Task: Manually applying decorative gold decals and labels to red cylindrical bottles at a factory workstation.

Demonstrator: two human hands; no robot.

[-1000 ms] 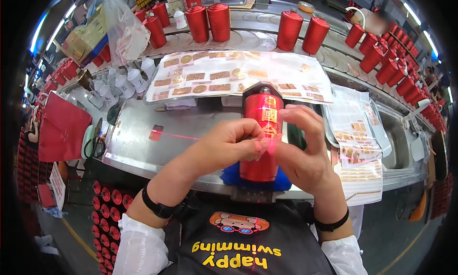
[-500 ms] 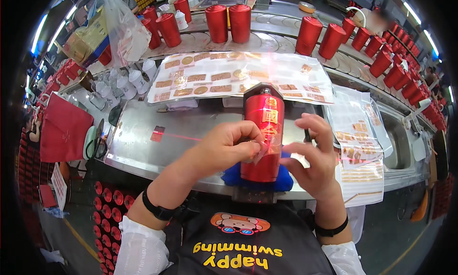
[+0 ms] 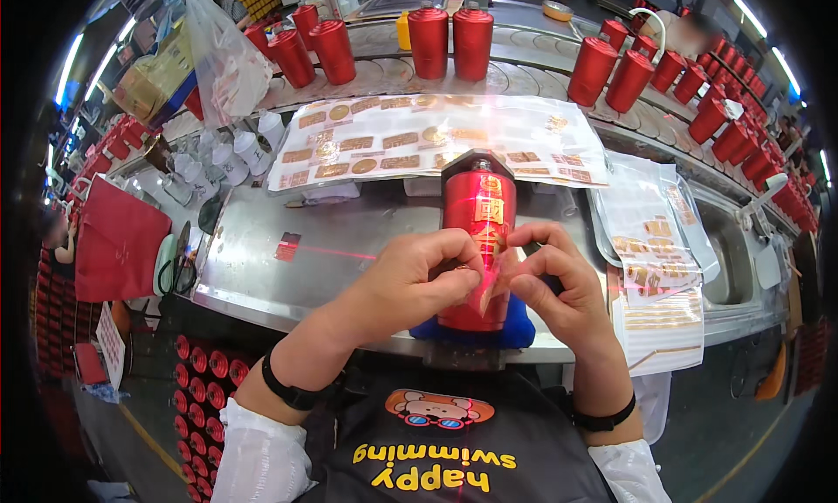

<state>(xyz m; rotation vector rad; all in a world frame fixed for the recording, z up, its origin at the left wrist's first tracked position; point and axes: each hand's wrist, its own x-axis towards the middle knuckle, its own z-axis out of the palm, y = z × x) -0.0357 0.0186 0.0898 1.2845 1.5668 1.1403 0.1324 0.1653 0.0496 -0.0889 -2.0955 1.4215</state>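
A red metallic bottle (image 3: 485, 219) with gold raised characters lies in front of me, its neck end away from me against a dark angular holder (image 3: 454, 165). Its lower end rests on a blue cloth (image 3: 515, 330). Over the bottle's lower half, my left hand (image 3: 428, 272) pinches a small clear film (image 3: 485, 292). My right hand (image 3: 559, 280) is curled at the film's right edge, thumb and forefinger closing on it. Something small and dark shows among the right fingers; its kind is unclear.
Sheets of gold decals (image 3: 419, 141) lie behind the bottle, and more decal sheets (image 3: 650, 232) lie at right beside a sink (image 3: 726, 250). Red bottles (image 3: 429, 45) stand on a curved conveyor (image 3: 375, 88). White-capped bottles (image 3: 229, 160) and scissors (image 3: 182, 263) are at left.
My right hand has moved left, from beside the bottle to the film. The film now shows more fully between my hands. Bottles on the conveyor have shifted right.
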